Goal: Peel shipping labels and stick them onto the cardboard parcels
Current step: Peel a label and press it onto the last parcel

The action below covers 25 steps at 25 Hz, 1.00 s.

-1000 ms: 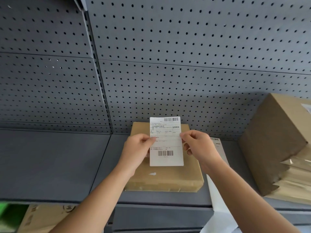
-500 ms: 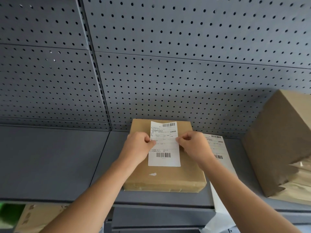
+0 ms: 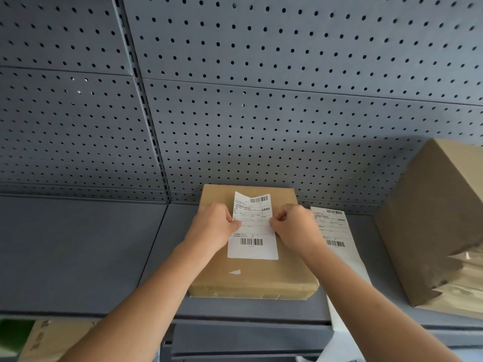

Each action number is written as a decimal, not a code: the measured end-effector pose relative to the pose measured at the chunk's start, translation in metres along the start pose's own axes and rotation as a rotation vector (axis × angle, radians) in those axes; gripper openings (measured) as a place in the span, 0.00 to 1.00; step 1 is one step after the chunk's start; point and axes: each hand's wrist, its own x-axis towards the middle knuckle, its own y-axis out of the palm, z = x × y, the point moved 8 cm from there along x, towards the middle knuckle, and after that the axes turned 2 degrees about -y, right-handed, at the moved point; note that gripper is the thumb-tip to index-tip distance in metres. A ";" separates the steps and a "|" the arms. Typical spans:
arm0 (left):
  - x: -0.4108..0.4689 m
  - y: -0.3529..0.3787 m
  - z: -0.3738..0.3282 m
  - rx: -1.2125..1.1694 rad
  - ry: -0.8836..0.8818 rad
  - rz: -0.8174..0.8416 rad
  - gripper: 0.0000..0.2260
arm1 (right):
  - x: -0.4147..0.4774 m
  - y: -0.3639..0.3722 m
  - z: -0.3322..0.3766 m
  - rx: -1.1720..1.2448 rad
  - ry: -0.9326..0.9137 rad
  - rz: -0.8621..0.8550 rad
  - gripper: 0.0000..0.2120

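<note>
My left hand [image 3: 211, 226] pinches the left edge of the shipping label [image 3: 252, 246] and my right hand [image 3: 295, 226] pinches the right edge, both near the middle. The label is thin, light and limp, and its top edge curls, so I judge the side edges are the good place to keep it taut. It is over the top face of the cardboard parcel [image 3: 251, 278] on the shelf [image 3: 78, 252].

place: shop stockroom or packing shelf | wall: grey pegboard [image 3: 287, 113] across upper frame, slotted upright [image 3: 143, 100] upper left | shelf [image 3: 78, 257]: grey metal, lower left | goods: cardboard parcel [image 3: 251, 279] centre with barcode label [image 3: 252, 231], label strip [image 3: 337, 231] beside it, box [image 3: 431, 218] right edge
</note>
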 end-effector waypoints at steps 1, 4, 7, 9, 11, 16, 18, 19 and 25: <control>0.002 0.001 0.000 0.022 0.001 0.008 0.18 | 0.000 0.000 0.000 -0.006 -0.002 -0.005 0.06; 0.002 0.000 0.000 0.050 -0.006 0.019 0.18 | 0.000 0.001 0.000 -0.017 -0.006 -0.012 0.04; -0.006 -0.008 -0.007 0.053 0.058 -0.070 0.12 | -0.004 -0.001 0.003 -0.048 -0.043 -0.043 0.02; -0.013 -0.009 -0.019 0.112 0.237 -0.142 0.12 | -0.009 -0.003 0.013 -0.125 -0.164 -0.129 0.06; -0.017 0.000 -0.029 0.200 0.396 -0.135 0.19 | -0.017 0.001 0.034 -0.222 -0.393 -0.188 0.13; -0.004 0.031 -0.027 0.409 0.454 0.059 0.24 | -0.015 0.042 0.053 -0.378 -0.533 0.053 0.24; -0.002 0.034 -0.022 0.450 0.435 0.073 0.25 | -0.013 0.051 0.046 -0.425 -0.497 0.123 0.30; -0.002 0.034 -0.021 0.464 0.429 0.067 0.25 | -0.013 0.052 0.042 -0.445 -0.487 0.133 0.34; -0.002 0.028 -0.011 0.484 0.391 0.086 0.26 | -0.012 0.036 0.018 -0.464 -0.414 0.103 0.26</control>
